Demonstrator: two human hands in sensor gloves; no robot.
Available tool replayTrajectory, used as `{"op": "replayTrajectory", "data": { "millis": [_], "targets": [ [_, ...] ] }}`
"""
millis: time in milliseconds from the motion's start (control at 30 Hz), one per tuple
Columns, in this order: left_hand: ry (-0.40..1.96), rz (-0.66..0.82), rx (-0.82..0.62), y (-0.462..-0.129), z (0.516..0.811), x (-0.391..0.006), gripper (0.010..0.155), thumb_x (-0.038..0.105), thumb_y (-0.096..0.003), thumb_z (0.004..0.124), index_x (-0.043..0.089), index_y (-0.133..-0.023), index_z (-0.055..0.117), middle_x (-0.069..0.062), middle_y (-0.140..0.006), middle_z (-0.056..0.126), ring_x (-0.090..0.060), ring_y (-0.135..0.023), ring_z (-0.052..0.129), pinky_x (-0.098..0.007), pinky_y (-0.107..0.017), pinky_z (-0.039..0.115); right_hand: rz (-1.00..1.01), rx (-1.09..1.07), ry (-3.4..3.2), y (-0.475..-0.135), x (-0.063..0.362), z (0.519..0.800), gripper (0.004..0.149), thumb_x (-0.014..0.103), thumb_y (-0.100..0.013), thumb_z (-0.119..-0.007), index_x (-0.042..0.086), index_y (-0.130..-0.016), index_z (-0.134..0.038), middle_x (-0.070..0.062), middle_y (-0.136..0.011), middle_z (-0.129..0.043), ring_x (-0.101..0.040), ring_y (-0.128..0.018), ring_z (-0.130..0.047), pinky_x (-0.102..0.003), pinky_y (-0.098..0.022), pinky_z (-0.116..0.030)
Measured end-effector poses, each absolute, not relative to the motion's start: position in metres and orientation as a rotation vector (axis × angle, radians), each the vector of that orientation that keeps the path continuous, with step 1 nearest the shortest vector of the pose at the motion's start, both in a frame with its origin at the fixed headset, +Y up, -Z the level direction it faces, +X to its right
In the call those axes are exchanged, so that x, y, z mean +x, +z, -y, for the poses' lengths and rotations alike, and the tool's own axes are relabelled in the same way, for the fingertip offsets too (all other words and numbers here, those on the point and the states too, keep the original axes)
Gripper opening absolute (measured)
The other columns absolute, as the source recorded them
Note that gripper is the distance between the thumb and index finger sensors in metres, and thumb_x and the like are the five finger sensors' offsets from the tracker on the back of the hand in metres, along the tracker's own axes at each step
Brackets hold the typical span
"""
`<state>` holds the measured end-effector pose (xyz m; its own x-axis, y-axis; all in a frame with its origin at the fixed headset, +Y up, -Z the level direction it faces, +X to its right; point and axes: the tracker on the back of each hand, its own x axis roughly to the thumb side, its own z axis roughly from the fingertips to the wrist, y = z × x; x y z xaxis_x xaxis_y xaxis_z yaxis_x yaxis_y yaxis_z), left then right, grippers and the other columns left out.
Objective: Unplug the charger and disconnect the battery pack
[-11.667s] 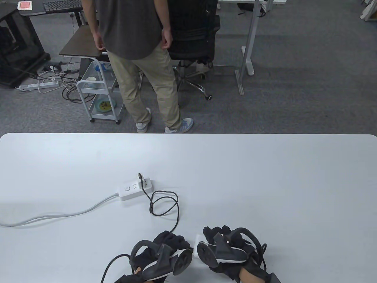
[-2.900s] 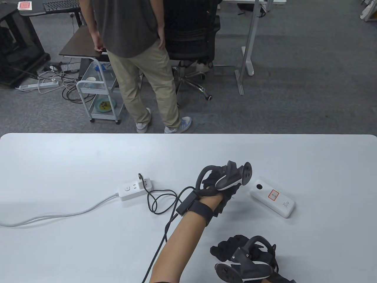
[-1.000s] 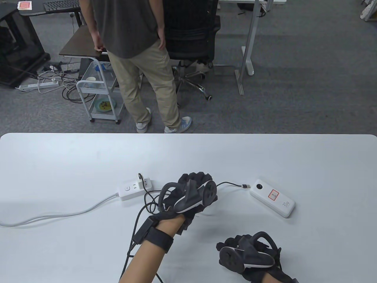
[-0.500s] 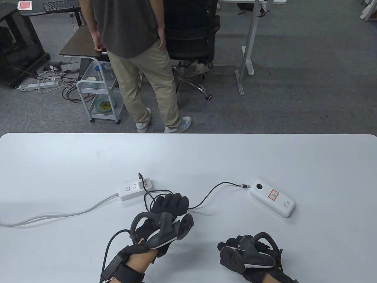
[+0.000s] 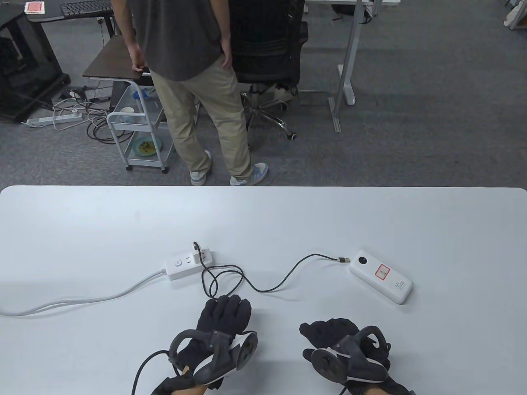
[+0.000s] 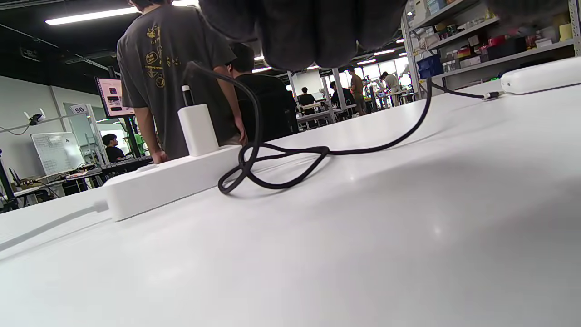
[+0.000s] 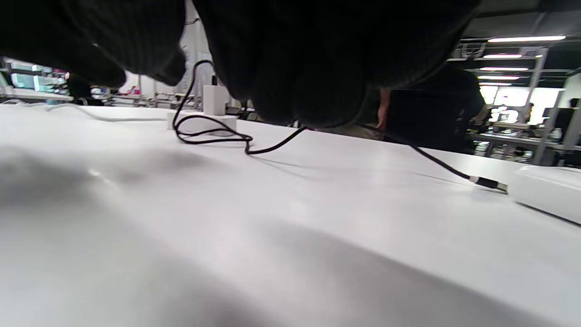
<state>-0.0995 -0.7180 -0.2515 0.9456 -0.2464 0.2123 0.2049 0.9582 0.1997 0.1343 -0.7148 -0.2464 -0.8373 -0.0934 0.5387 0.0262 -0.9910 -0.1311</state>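
A white battery pack (image 5: 381, 276) lies on the table at the right. The black cable (image 5: 280, 279) has its metal plug (image 5: 343, 259) lying on the table just left of the pack, out of it. The cable loops back to a white charger (image 5: 204, 255) that stands plugged in the white power strip (image 5: 183, 266). My left hand (image 5: 226, 306) rests flat and empty just in front of the cable loop. My right hand (image 5: 325, 329) rests empty near the front edge. The left wrist view shows the charger (image 6: 197, 129) upright in the strip (image 6: 168, 181).
The strip's grey lead (image 5: 82, 298) runs off the table's left edge. A person (image 5: 193, 82) stands beyond the far edge, beside an office chair (image 5: 267, 53) and a small cart (image 5: 140, 131).
My left hand has let go of the cable and drawn back from beside the pack to the front of the table. The cable now lies slack. The right hand has barely moved.
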Motion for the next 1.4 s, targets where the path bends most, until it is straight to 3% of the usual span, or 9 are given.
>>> {"op": "replayTrajectory", "data": {
  "millis": [800, 1100, 1400],
  "targets": [
    [-0.148, 0.242, 0.155, -0.261, 0.723, -0.123, 0.074, 0.074, -0.0417, 0.064, 0.042, -0.108, 0.063, 0.013, -0.115, 0.074, -0.015, -0.108, 0.084, -0.038, -0.085, 0.066, -0.202, -0.815, -2.876, -0.253, 0.133, 0.737, 0.063, 0.055, -0.045, -0.065, 0.025, -0.1, -0.066, -0.003, -0.098, -0.081, -0.027, -0.079, -0.089, -0.052, -0.062, -0.072],
    [-0.134, 0.227, 0.163, -0.262, 0.721, -0.129, 0.073, 0.074, -0.0416, 0.065, 0.042, -0.108, 0.063, 0.014, -0.114, 0.074, -0.015, -0.108, 0.084, -0.038, -0.085, 0.066, -0.122, -0.76, -2.88, -0.259, 0.135, 0.742, 0.063, 0.055, -0.045, -0.065, 0.025, -0.101, -0.066, -0.003, -0.099, -0.08, -0.028, -0.08, -0.088, -0.053, -0.063, -0.071],
    [-0.085, 0.142, 0.222, -0.265, 0.701, -0.16, 0.073, 0.073, -0.0413, 0.066, 0.043, -0.108, 0.064, 0.015, -0.114, 0.074, -0.014, -0.109, 0.084, -0.038, -0.086, 0.065, -0.081, -0.735, -2.869, -0.26, 0.134, 0.743, 0.064, 0.055, -0.045, -0.064, 0.025, -0.102, -0.065, -0.003, -0.1, -0.08, -0.028, -0.081, -0.088, -0.053, -0.063, -0.071]
  ]
}}
